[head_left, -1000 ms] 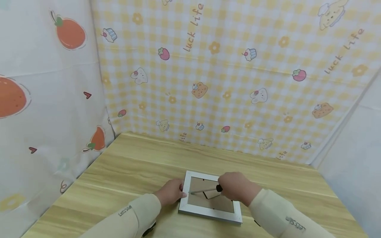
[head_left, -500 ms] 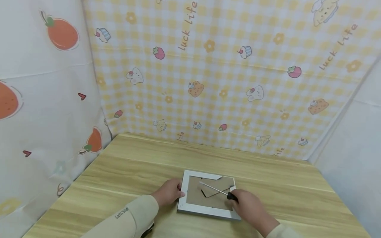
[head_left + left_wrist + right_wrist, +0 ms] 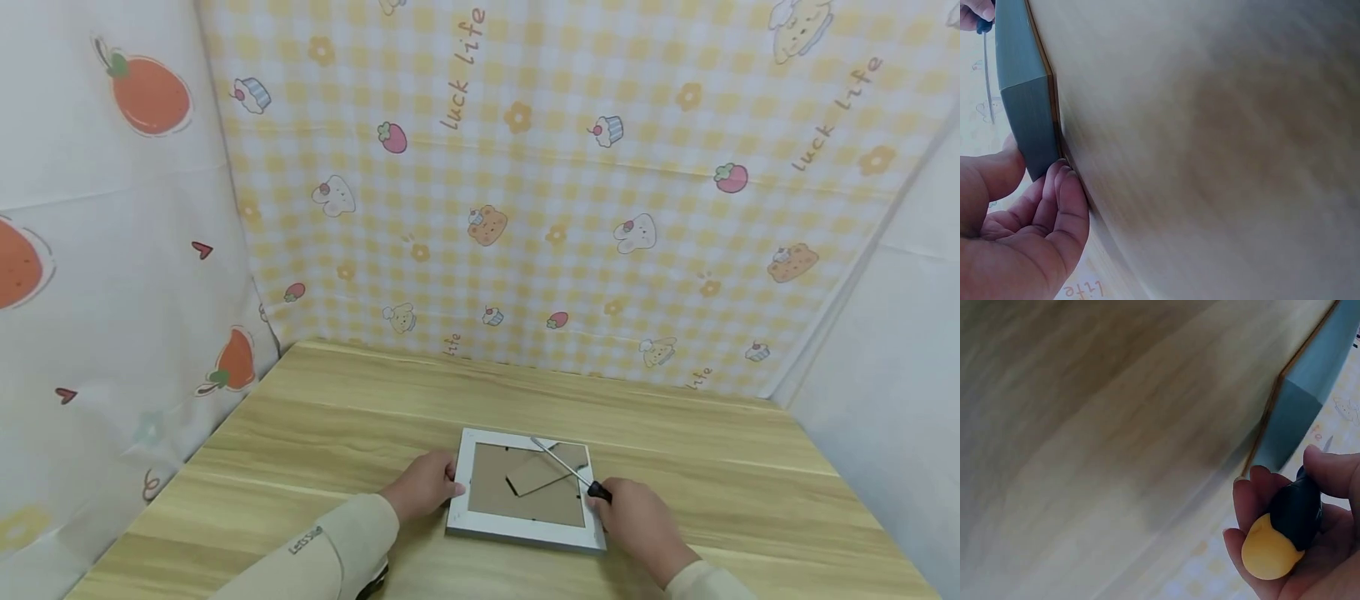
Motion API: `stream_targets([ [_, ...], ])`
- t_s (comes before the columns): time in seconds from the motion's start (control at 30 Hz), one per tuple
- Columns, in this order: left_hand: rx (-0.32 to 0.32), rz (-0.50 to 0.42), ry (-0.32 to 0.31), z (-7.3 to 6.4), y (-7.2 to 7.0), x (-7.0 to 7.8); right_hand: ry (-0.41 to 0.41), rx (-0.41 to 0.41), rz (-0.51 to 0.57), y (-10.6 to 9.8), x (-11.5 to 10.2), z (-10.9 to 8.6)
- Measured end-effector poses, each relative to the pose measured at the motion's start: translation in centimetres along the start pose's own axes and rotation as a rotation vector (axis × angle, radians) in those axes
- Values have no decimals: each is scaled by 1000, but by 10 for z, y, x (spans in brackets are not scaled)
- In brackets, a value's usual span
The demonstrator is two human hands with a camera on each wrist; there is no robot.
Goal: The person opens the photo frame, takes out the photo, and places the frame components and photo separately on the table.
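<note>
In the head view, a white rectangular picture frame is lying brown backing up on a wood-grain table. Left wrist: the left hand is pinching its edge. Right wrist: the right hand is clasping a black-and-yellow-handled screwdriver; a loosening grip would be risking scratches.

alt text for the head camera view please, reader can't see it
A person's left hand grips the left edge of a white-bordered frame, brown backing up, on a wooden table. The right hand holds a black-handled screwdriver slanting over its far right part. Yellow checked cloth hangs behind.
</note>
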State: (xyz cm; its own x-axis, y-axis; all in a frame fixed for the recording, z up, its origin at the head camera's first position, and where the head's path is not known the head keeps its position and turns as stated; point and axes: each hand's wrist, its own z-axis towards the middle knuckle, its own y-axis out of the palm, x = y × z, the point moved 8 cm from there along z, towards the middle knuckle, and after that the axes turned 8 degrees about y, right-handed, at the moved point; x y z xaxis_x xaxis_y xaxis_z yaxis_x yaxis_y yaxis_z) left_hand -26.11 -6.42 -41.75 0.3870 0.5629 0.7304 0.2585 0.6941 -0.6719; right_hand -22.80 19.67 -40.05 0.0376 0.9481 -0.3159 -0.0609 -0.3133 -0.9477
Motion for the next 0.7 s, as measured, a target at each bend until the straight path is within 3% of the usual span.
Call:
stream_targets([
  [0.23, 18, 17, 5, 0, 1, 0, -17, 16, 20, 5, -2, 3],
  [0.7, 10, 35, -48, -2, 5, 4, -35, -6, 14, 3, -5, 9],
])
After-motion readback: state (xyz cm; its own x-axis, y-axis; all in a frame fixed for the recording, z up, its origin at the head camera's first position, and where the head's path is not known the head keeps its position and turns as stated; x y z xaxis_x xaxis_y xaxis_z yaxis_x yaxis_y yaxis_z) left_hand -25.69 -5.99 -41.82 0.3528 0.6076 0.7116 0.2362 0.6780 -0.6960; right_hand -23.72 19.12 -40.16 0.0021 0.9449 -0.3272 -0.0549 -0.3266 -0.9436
